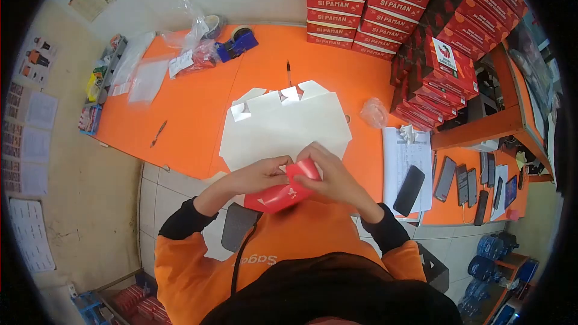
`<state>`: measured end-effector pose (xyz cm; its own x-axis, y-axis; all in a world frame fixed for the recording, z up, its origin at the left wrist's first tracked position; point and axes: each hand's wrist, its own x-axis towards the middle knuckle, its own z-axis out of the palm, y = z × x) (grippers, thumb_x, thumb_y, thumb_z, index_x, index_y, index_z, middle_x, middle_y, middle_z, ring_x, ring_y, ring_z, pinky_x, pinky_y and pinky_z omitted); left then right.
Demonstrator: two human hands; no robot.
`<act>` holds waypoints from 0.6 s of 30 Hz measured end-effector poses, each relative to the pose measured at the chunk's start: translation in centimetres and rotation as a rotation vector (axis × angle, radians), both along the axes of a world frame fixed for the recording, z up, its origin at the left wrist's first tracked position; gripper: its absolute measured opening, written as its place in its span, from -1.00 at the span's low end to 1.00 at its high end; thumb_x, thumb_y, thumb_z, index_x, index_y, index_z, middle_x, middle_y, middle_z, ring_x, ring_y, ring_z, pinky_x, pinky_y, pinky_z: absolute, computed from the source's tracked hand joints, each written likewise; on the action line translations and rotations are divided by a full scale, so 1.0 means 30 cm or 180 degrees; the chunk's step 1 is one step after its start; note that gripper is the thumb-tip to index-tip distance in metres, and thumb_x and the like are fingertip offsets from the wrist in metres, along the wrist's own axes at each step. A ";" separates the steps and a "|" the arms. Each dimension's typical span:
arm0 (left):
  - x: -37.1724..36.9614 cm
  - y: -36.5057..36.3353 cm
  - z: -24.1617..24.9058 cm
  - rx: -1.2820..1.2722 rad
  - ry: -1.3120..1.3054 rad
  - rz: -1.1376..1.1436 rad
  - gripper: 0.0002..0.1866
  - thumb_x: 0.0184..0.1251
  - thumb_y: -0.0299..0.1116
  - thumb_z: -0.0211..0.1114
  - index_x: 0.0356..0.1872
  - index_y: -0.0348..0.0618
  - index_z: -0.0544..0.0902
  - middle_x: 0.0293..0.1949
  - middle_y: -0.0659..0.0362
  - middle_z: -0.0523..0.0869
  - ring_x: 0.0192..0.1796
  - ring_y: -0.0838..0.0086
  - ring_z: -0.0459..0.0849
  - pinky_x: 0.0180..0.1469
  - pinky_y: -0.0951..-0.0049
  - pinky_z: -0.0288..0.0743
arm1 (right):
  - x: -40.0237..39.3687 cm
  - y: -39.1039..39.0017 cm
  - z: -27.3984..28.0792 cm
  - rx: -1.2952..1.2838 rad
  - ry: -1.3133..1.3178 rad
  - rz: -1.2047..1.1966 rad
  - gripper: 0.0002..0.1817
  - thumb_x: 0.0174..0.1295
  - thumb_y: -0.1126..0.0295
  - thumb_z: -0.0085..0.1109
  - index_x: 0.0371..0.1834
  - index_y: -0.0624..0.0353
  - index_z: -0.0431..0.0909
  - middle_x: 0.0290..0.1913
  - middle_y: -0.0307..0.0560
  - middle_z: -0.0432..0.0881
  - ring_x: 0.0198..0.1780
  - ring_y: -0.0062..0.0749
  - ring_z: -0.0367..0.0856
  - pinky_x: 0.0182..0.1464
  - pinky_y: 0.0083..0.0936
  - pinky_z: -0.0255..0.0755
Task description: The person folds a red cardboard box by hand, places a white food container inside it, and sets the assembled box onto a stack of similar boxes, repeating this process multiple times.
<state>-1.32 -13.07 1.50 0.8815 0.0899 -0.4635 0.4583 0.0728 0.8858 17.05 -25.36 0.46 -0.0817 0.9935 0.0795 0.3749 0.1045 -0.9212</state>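
Note:
A red cardboard piece point(277, 197) with white print is held up close to my body, at the near edge of the table. My left hand point(268, 173) grips its left upper edge, fingers bent together. My right hand point(328, 174) pinches the upper right part, where the piece bends over. Just beyond both hands lies a flat white cardboard box blank point(283, 123) with cut flaps along its far edge. Whether the red piece and the white blank are joined cannot be seen, since my hands cover that place.
Stacked red boxes point(337, 5) rise at the back right. A blue tape dispenser point(236, 43) and plastic bags point(147, 79) lie at the back left. One pen point(288, 73) is beyond the blank, another point(158, 133) to the left. Papers point(402, 159) and several phones point(445, 177) lie right.

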 end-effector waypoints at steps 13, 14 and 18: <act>0.047 -0.007 0.071 -0.0116 -0.0301 -0.0244 -0.44 0.31 -0.68 0.01 0.27 -0.07 0.04 -0.29 0.16 0.64 -0.37 0.69 0.49 -0.29 0.69 0.36 | 0.088 -0.022 0.058 0.0191 -0.0381 0.0612 -0.84 0.16 0.41 0.17 -0.20 0.14 0.51 -0.26 -0.03 0.54 -0.21 -0.15 0.54 -0.16 -0.40 0.41; 0.050 -0.008 0.074 -0.0065 -0.0327 -0.0283 -0.41 0.30 -0.67 0.03 0.28 -0.07 0.03 -0.29 0.15 0.64 -0.38 0.65 0.51 -0.29 0.67 0.38 | 0.087 -0.023 0.074 -0.0125 -0.0355 0.0403 -0.87 0.20 0.39 0.13 -0.23 0.15 0.50 -0.31 0.01 0.54 -0.26 -0.10 0.53 -0.20 -0.37 0.41; 0.085 -0.052 0.141 0.2639 -0.1584 0.0565 -0.53 0.18 -0.59 0.23 0.12 -0.15 0.32 -0.37 0.11 0.60 -0.37 0.43 0.56 -0.26 0.51 0.44 | 0.091 -0.023 0.079 -0.0286 -0.0654 -0.0134 -0.86 0.29 0.36 0.02 -0.31 0.19 0.47 -0.47 0.08 0.50 -0.40 0.01 0.51 -0.32 -0.33 0.40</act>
<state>1.22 -14.63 5.72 0.9012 0.3691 0.2270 0.0614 -0.6274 0.7763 19.78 -26.03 2.84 -0.0454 0.9987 -0.0236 0.5578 0.0057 -0.8300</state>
